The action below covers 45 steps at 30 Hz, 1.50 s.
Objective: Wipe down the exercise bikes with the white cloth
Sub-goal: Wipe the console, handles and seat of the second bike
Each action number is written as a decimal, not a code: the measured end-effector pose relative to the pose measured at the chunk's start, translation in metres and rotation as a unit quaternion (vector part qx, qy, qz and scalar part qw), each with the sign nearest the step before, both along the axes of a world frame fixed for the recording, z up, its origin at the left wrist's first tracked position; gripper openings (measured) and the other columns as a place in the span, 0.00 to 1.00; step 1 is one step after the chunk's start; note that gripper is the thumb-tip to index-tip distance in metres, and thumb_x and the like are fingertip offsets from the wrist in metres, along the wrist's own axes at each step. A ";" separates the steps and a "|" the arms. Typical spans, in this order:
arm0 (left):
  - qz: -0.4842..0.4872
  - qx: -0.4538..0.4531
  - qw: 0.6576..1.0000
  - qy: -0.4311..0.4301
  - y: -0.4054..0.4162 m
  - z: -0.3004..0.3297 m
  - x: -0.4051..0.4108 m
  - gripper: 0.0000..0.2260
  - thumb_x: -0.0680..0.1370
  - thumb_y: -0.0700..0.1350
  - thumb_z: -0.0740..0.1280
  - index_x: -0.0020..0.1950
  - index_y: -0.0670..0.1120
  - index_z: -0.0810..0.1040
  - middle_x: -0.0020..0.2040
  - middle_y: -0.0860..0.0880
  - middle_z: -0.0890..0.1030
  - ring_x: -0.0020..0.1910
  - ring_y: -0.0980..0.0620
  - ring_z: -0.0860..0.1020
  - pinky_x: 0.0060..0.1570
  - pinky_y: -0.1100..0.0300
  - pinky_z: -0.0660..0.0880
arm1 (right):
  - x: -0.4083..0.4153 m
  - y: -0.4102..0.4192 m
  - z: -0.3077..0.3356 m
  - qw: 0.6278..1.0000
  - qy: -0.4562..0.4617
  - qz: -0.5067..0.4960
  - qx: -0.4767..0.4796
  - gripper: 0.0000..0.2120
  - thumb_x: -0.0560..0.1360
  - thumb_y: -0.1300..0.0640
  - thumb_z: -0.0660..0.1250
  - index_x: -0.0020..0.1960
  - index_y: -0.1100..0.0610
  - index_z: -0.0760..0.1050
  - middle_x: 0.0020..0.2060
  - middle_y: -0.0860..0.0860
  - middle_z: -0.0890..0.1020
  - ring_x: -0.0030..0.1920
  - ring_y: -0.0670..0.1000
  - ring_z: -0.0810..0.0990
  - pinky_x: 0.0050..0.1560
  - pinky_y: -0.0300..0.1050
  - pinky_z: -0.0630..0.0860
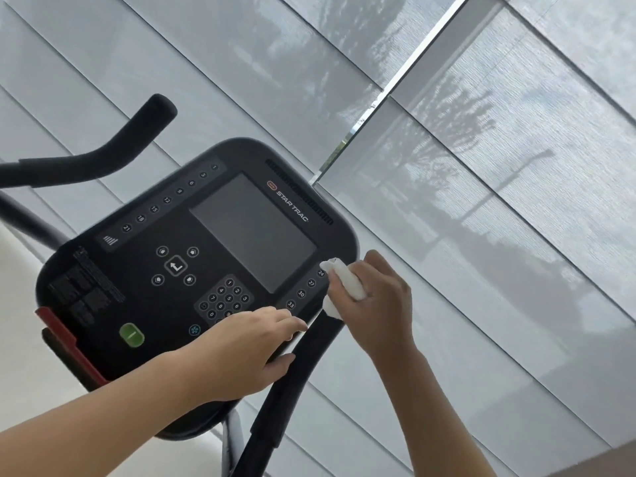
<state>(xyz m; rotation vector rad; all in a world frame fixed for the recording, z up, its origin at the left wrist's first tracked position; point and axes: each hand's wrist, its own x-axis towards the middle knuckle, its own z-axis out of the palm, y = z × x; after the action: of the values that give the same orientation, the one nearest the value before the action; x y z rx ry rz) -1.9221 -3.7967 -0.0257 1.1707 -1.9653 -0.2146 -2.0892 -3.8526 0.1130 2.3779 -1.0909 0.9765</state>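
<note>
- Right hand (375, 297) is curled round the white cloth (344, 287), which is pressed against the lower right edge of the console (144, 297).
- Left hand (247, 352) is laid on the console's lower edge with fingers straight, the thumb against the right handlebar (296, 383).
- Window blinds (481, 166) are seen behind the bike.
- A dark screen (254, 232) sits at the console's middle, a number keypad (223, 301) below it.
- A green button (131, 334) lies near the bottom left corner.

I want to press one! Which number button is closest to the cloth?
The 24 button; the cloth touches it, while 27, 30 and 33 sit further down the row.
</note>
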 end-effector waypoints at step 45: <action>0.012 0.017 1.000 -0.011 -0.009 -0.009 0.016 0.16 0.82 0.56 0.64 0.70 0.59 0.74 0.51 0.62 0.76 0.49 0.61 0.76 0.52 0.60 0.77 | -0.015 0.018 -0.047 0.991 -0.053 0.048 -0.117 0.05 0.73 0.59 0.78 0.42 0.57 0.83 0.38 0.48 0.72 0.32 0.51 0.73 0.26 0.44 0.71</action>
<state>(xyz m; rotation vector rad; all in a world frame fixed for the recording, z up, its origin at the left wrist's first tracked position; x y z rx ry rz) -1.9061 -3.8053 -0.0343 1.2238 -1.9715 -0.2253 -2.1046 -3.8344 0.0660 2.2256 -0.8506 1.2067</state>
